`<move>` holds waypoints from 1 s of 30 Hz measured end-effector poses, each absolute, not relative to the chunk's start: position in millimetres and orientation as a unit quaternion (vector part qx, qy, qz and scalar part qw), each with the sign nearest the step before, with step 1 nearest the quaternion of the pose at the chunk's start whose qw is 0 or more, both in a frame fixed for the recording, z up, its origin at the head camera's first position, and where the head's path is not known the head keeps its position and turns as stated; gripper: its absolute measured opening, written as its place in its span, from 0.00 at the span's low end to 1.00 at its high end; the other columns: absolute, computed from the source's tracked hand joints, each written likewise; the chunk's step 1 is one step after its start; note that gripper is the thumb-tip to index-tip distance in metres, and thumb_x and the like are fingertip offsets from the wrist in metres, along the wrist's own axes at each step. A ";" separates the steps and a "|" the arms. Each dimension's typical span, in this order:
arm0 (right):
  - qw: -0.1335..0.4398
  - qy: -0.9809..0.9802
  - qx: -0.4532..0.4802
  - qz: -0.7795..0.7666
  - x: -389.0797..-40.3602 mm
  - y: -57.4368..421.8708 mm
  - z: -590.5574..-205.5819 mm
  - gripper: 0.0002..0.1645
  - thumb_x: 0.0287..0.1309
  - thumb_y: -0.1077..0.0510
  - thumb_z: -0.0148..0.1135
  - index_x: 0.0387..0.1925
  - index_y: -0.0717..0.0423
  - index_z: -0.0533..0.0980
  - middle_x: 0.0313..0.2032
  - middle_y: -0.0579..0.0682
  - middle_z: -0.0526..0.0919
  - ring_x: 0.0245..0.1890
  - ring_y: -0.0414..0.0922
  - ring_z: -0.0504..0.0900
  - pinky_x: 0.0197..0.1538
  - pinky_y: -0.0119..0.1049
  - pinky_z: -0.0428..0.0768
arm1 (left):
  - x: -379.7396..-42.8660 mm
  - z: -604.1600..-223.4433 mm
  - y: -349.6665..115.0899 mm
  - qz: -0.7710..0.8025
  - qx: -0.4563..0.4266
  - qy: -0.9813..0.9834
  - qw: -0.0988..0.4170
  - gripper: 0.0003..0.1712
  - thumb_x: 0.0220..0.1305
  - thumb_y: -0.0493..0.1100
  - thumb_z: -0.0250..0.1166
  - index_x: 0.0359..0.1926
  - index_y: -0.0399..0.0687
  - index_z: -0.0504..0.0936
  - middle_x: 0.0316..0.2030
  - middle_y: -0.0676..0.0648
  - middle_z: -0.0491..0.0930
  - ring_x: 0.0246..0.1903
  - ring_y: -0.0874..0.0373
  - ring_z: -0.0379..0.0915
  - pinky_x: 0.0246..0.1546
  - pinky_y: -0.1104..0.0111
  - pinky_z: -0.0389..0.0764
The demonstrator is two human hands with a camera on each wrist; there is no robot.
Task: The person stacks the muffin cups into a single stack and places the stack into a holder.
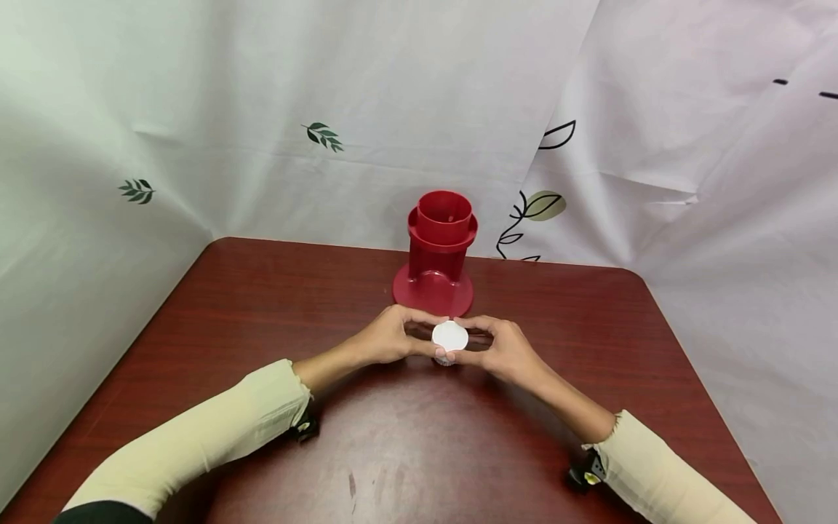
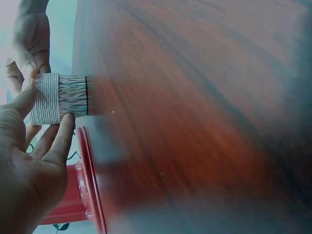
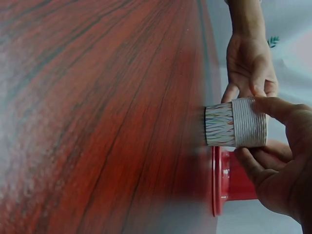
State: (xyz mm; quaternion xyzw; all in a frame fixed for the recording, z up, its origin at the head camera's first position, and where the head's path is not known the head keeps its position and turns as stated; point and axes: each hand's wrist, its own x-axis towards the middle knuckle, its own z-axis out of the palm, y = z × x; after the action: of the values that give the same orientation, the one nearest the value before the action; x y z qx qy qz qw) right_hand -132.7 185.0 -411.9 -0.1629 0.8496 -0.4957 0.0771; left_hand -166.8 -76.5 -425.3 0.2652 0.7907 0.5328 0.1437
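A short stack of nested paper cups [image 1: 449, 335] stands upright near the middle of the table, its base right at the tabletop. In the left wrist view the stack [image 2: 61, 99] shows white rolled rims above a body with thin coloured wavy lines. My left hand [image 1: 393, 336] grips it from the left, thumb on the near side and fingers on the far side. From the right, my right hand [image 1: 513, 353] grips the rims [image 3: 249, 122] the same way. Both thumbs meet at the front. Just behind the hands is a red plastic stand [image 1: 440, 251] with an open round top.
The stand has a wide round base [image 1: 432, 297] on the dark red wooden table [image 1: 406, 437]. White cloth [image 1: 393, 87] with printed leaves hangs behind the table and along its sides. A black device [image 1: 304, 426] is strapped at each wrist.
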 end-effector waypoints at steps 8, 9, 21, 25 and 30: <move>0.082 0.843 -0.190 -0.496 -132.3 187.0 -411.9 0.39 0.56 0.53 0.91 0.68 0.55 0.85 0.60 0.55 0.93 0.57 0.52 0.96 0.62 0.48 0.94 | -164.2 -427.0 -76.3 0.543 0.270 0.780 0.155 0.33 0.64 0.38 0.86 0.69 0.43 0.88 0.60 0.43 0.93 0.57 0.55 0.92 0.59 0.67 0.93; 0.082 0.844 -0.192 -0.495 -132.3 187.1 -411.9 0.39 0.56 0.53 0.91 0.68 0.55 0.85 0.61 0.56 0.93 0.57 0.53 0.95 0.62 0.48 0.94 | -164.1 -427.1 -76.1 0.550 0.269 0.774 0.161 0.34 0.64 0.37 0.86 0.70 0.41 0.88 0.61 0.42 0.93 0.58 0.53 0.92 0.59 0.67 0.93; 0.071 0.854 -0.201 -0.475 -135.2 184.5 -404.1 0.40 0.55 0.54 0.91 0.68 0.56 0.85 0.57 0.55 0.94 0.54 0.50 0.96 0.60 0.44 0.95 | -162.2 -420.7 -76.3 0.583 0.269 0.747 0.172 0.35 0.62 0.28 0.83 0.70 0.33 0.85 0.61 0.33 0.91 0.59 0.46 0.91 0.58 0.63 0.94; 0.070 0.851 -0.196 -0.481 -135.8 183.7 -395.2 0.42 0.54 0.54 0.92 0.69 0.58 0.84 0.56 0.56 0.95 0.55 0.51 0.96 0.60 0.43 0.94 | -162.2 -413.7 -77.7 0.592 0.272 0.742 0.158 0.34 0.61 0.28 0.84 0.68 0.32 0.86 0.57 0.33 0.92 0.56 0.45 0.93 0.57 0.62 0.95; 0.067 0.839 -0.198 -0.502 -138.6 184.3 -382.6 0.39 0.54 0.57 0.91 0.66 0.58 0.85 0.56 0.57 0.94 0.55 0.52 0.96 0.62 0.49 0.94 | -164.9 -401.9 -80.3 0.595 0.270 0.742 0.151 0.33 0.62 0.30 0.84 0.68 0.36 0.86 0.56 0.36 0.93 0.55 0.49 0.93 0.57 0.61 0.95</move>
State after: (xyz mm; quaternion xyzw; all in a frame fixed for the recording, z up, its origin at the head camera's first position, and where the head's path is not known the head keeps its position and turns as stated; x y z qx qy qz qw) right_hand -138.6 184.3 -382.6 -0.1982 0.8395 -0.5016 0.0665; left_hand -164.9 -80.3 -401.9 0.2697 0.7419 0.5949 0.1514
